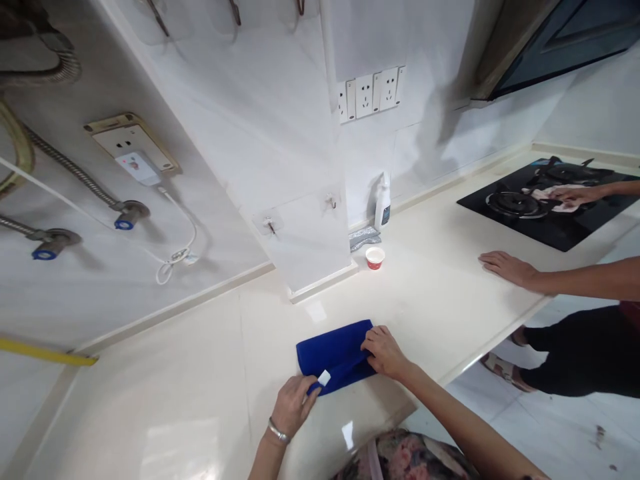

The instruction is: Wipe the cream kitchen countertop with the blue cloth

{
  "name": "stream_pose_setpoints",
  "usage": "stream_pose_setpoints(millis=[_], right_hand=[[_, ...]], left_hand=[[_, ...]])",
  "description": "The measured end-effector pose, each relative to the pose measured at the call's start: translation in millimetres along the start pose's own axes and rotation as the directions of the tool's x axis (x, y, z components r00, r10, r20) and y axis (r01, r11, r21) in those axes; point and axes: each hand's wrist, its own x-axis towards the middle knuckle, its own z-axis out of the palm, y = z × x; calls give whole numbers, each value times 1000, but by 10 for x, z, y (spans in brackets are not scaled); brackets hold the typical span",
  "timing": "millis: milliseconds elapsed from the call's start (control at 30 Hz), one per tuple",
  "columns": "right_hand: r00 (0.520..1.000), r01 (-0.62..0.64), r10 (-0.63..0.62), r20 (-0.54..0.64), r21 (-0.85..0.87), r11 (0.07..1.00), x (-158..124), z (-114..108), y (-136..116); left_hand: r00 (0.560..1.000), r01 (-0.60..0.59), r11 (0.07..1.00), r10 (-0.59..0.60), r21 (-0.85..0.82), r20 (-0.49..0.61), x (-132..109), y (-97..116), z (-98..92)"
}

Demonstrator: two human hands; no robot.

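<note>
A blue cloth (pixel 325 350) lies folded on the pale countertop, close to its front edge. My left hand (pixel 294 405), with a silver bangle at the wrist, pinches the near left corner of the cloth, where a white tag (pixel 325 378) sticks up. At the cloth's right end, my right hand (pixel 384 350) has its fingers closed on the edge, partly hiding it. Between the two hands the fabric is slightly creased.
Behind the cloth are a red-and-white tub (pixel 375 258), a silvery packet (pixel 364 238) and a white bottle (pixel 383 203) by the wall. To the right, a co-worker's hand (pixel 575 197) holds a rag on the black stove (pixel 540 227); their other hand (pixel 510 269) rests on the counter.
</note>
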Motion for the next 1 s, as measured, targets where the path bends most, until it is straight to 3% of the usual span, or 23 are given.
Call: stream_pose_setpoints(millis=[167,300,367,500,667,733,833,1000], right_hand=[[981,190,-192,14,98,977,-571,-131,-18],[971,155,-174,164,123,980,-995,-58,-23],[971,112,-136,197,127,986,-1066,-28,-40],[980,13,-51,191,193,981,-972,-110,-84],[989,-56,15,149,276,960,-784,-369,-143],[993,-19,-14,121,267,963,-727,-447,-165],[998,26,-41,54,253,967,-586,-483,-157],[990,-91,113,-84,235,968,-119,-333,4]], left_hand=[[992,3,999,2,-39,127,-447,5,-47],[972,41,995,-17,-95,236,-740,-47,11],[982,-24,996,39,-80,185,-799,-89,32],[977,-213,975,214,59,-16,-778,-126,41],[966,-238,965,247,108,-82,-665,-67,-36],[983,-163,983,169,83,-70,-609,-43,-77],[996,65,997,-62,47,-68,-436,-42,-97],[933,340,937,-326,79,-153,148,-158,-41]])
